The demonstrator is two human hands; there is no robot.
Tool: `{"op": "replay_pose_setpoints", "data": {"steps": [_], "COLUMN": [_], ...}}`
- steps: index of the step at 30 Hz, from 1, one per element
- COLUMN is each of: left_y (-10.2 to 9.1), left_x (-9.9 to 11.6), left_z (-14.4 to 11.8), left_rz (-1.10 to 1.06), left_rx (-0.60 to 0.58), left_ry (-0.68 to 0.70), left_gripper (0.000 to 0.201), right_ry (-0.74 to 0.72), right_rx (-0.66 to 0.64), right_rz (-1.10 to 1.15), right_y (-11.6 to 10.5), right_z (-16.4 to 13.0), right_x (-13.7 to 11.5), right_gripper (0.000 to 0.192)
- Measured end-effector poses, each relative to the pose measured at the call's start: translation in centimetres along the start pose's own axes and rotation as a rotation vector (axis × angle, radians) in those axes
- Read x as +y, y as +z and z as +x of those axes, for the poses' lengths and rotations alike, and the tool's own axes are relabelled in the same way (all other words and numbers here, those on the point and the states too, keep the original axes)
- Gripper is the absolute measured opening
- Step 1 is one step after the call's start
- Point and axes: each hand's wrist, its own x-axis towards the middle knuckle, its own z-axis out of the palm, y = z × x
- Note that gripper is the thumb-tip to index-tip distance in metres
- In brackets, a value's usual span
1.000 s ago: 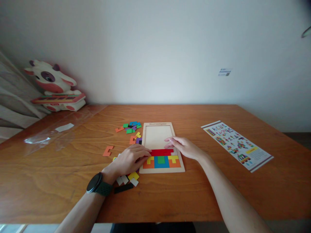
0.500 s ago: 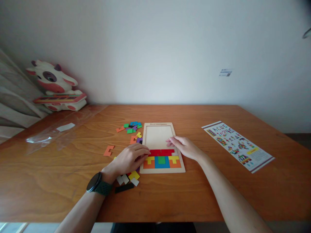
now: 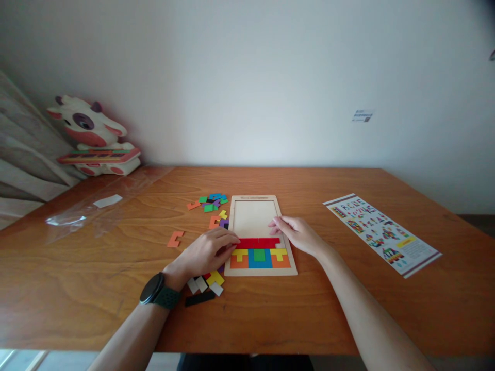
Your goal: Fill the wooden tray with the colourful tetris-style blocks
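A wooden puzzle board [image 3: 293,257] lies flat, its lower part filled with orange, yellow, blue and green pieces. Above them runs a row of red puzzle pieces [image 3: 257,242], with a small pale gap at its right end. My left hand [image 3: 211,251] rests over the board's left edge, fingers bent and closed, fingertips on the red row's left end. Over the board's right edge is my right hand [image 3: 296,233], its fingers curled together above the bare upper area, and nothing shows in them. Loose puzzle pieces [image 3: 209,208] lie left of the board, partly hidden by my left hand.
An orange piece [image 3: 175,239] lies apart at the left. Black, white and yellow pieces [image 3: 215,279] sit near my left wrist. A printed sheet [image 3: 381,234] lies to the right. Clear plastic packaging [image 3: 88,214] and a cow-shaped toy keyboard [image 3: 98,139] stand at the left.
The red pieces now lie in a straighter, more closed row on the board. Both hands keep nearly the same place. The whole view has shifted slightly.
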Motion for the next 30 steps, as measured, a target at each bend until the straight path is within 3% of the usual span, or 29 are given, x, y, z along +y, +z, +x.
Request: {"op": "replay_pose_setpoints", "data": {"steps": [8,17,24,30], "left_y": [0.0,-0.1,-1.6,-2.0], "left_x": [-0.2,-0.5,-2.3,-4.1], "left_z": [0.0,-0.3,-1.1,-2.2], "left_rz": [0.01,0.073,0.391,0.495], "left_rx": [-0.003,0.033,0.192,0.154], "left_ry": [0.049,-0.028,-0.276,-0.348], "left_gripper": [0.022,0.021,0.022,0.023], "right_ry": [0.032,-0.003,-0.018,-0.011], "right_rx": [-0.036,0.022,0.102,0.12], "right_rz": [0.039,0.05,-0.028,-0.048], "right_y": [0.1,0.1,-0.1,-0.1], "right_z": [0.0,0.1,0.0,0.1], "right_x": [-0.3,0.2,-0.4,-0.4], "right_gripper": [0.059,0.059,0.057,0.058]}}
